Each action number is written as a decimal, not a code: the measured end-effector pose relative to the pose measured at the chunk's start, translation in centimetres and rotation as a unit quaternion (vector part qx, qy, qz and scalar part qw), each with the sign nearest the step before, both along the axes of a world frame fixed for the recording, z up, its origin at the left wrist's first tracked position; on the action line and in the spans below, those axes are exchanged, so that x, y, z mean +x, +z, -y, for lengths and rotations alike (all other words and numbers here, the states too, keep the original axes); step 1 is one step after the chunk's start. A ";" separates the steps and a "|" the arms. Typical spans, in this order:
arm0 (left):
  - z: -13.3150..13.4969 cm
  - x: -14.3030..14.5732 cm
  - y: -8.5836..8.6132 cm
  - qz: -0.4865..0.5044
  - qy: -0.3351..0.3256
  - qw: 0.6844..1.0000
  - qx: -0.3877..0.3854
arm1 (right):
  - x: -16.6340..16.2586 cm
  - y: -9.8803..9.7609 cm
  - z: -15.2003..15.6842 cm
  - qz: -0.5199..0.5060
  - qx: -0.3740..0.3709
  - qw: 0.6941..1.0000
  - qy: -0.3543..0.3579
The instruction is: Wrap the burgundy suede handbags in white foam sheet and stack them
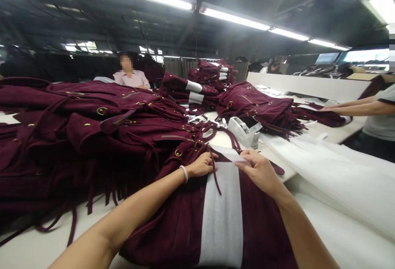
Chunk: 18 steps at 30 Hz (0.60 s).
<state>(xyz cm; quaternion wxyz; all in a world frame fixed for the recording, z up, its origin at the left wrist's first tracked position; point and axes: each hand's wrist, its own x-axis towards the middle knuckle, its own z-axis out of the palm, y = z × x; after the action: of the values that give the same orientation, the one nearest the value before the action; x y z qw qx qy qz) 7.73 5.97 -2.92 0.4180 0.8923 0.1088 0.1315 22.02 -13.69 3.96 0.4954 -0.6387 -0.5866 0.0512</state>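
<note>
A burgundy suede-like bag [179, 219] lies in front of me on the table, with a broad white wrapping strip [222, 215] running down its middle. At the bag's far end, my right hand [261, 171] pinches the right end of a short white paper strip [226, 153] between thumb and fingers. My left hand [202, 165], a pale band on its wrist, rests at the left edge of the wrapping with curled fingers. What those fingers hold is hidden. A thin burgundy strap [215, 174] hangs across the left fingertips. Just beyond the hands stands a grey tape dispenser [242, 132].
Several burgundy bags [123, 125] are heaped at left. More wrapped bags [212, 73] are stacked at the back. White sheets [342, 182] cover the table's right side. One person [131, 75] is behind the heap; another person's arms [354, 108] handle a burgundy piece at right.
</note>
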 end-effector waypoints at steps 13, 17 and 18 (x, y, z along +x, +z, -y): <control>-1.0 1.1 -0.7 -0.012 0.058 0.993 -0.099 | -9.1 -8.1 2.2 0.188 0.025 0.982 0.000; -1.1 0.8 -1.3 -0.027 0.063 0.989 -0.130 | -9.1 -10.3 3.5 0.092 0.029 0.995 -0.034; -1.1 0.7 -1.4 -0.029 0.066 0.988 -0.134 | -9.1 -10.3 3.9 0.081 0.038 0.995 -0.041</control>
<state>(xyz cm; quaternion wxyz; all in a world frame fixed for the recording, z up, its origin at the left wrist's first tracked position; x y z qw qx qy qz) 8.40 7.11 -4.34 0.5205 0.8226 0.1964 0.1175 12.89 -17.62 -6.34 0.4715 -0.6452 -0.5996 -0.0432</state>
